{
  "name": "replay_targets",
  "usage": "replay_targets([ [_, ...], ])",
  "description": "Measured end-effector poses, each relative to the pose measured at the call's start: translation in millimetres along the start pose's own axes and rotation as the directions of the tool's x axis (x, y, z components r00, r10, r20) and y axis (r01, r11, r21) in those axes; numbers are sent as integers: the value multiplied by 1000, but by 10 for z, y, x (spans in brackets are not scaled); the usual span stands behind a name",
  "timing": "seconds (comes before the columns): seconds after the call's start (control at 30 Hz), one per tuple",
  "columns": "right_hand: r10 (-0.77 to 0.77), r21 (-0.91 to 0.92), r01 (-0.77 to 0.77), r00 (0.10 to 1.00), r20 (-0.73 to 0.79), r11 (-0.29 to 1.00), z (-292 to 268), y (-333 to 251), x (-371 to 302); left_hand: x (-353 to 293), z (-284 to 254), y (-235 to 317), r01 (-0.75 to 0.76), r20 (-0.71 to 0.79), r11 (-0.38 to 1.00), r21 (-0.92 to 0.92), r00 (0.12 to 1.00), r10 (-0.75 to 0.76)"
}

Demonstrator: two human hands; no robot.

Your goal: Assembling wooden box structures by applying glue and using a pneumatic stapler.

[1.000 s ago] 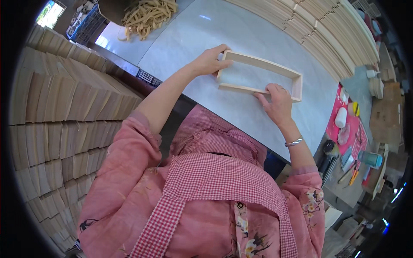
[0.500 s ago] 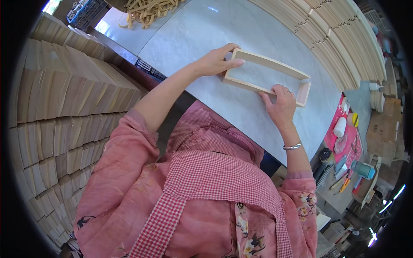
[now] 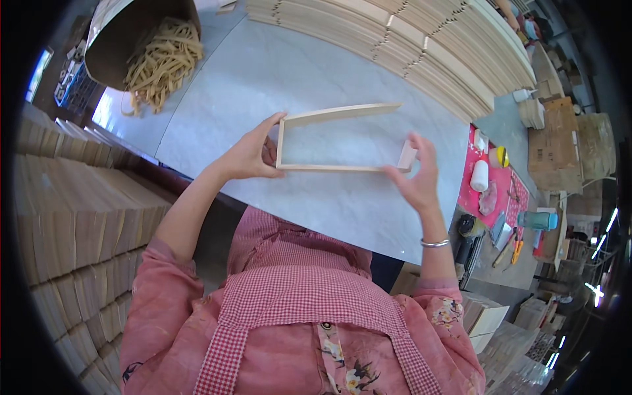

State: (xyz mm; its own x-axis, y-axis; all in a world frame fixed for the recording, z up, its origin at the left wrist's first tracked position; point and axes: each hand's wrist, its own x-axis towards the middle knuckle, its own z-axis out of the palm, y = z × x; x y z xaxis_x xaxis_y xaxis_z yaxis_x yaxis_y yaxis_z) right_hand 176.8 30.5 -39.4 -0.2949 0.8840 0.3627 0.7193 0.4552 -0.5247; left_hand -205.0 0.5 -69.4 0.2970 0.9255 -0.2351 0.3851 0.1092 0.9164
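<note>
A long, narrow frame of pale wood (image 3: 339,168) lies on the grey-white tabletop (image 3: 224,92). Its far right corner stands apart: the far long side (image 3: 349,112) angles away from the short right-end piece (image 3: 407,155). My left hand (image 3: 253,153) grips the left end, with the thumb at the near corner and fingers at the far one. At the other end, my right hand (image 3: 421,176) closes around the short end piece, thumb by the near right corner and fingers at the piece's upper tip.
Rows of stacked pale wood strips (image 3: 388,46) line the table's far side. Tan bands (image 3: 164,62) spill from a container at the far left. On the right are a white bottle (image 3: 480,175) and a teal jar (image 3: 536,220). Wooden boards (image 3: 72,210) are piled beside my left arm.
The frame's far right corner has come apart. My right hand has moved from the near long side to the short right end. The view has shifted, and the frame now lies more level across it.
</note>
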Motion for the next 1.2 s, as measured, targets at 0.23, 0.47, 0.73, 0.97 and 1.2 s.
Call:
replay_targets([
  [0.23,289,149,-336,920,266,930,-219,713,-49,66,37,75,-45,-35,998,33,998,46],
  [0.47,337,186,-500,771,540,846,-154,733,479,108,-24,26,-73,-50,994,76,996,77],
  [0.73,292,108,-436,747,598,893,-142,816,690,116,-33,14,-34,-42,996,80,998,37],
  [0.97,240,83,-368,744,624,926,-86,895,755,105,-33,39,-4,-35,997,82,999,7],
  [1.2,221,85,-348,746,628,934,-89,885,765,91,-34,33,9,-19,994,109,1000,-7],
])
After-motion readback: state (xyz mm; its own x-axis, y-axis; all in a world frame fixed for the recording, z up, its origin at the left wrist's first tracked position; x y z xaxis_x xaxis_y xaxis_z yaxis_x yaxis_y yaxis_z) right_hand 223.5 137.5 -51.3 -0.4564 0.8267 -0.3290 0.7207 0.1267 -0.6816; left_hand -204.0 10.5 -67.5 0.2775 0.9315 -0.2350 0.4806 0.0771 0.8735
